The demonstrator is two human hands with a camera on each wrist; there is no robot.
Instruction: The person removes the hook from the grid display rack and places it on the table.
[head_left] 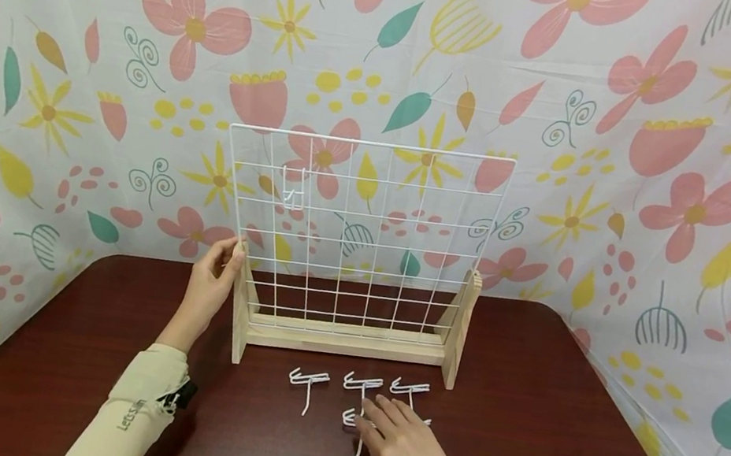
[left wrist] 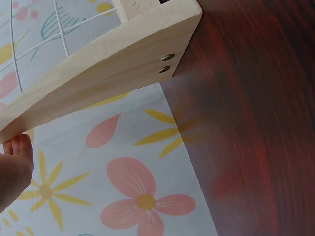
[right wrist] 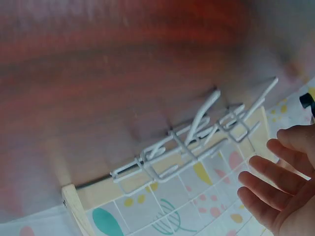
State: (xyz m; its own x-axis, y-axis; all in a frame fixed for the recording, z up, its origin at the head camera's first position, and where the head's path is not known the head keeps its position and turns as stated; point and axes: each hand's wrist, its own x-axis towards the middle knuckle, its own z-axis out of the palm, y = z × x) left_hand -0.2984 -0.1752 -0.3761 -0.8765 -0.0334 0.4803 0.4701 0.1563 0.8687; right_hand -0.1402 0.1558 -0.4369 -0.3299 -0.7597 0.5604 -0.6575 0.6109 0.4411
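Observation:
A white wire grid (head_left: pixel 363 242) stands upright in a pale wooden stand (head_left: pixel 347 345). My left hand (head_left: pixel 215 272) grips the top of the stand's left upright; in the left wrist view, fingertips (left wrist: pixel 20 145) bend in at the edge of that wooden side piece (left wrist: pixel 123 56). High on the grid's left side hangs a white wire hook (head_left: pixel 294 189). Several more white hooks (head_left: pixel 310 379) lie on the table in front. Over the nearer ones is my right hand (head_left: pixel 408 454), which partly hides them. Its fingers (right wrist: pixel 266 196) are spread and hold nothing, beside the hooks (right wrist: pixel 182 147).
The dark red-brown table (head_left: pixel 258 450) carries the stand near its back edge. Behind and around it hangs a white cloth (head_left: pixel 392 57) printed with flowers and leaves. A small black device (head_left: pixel 184 395) is strapped at the left wrist.

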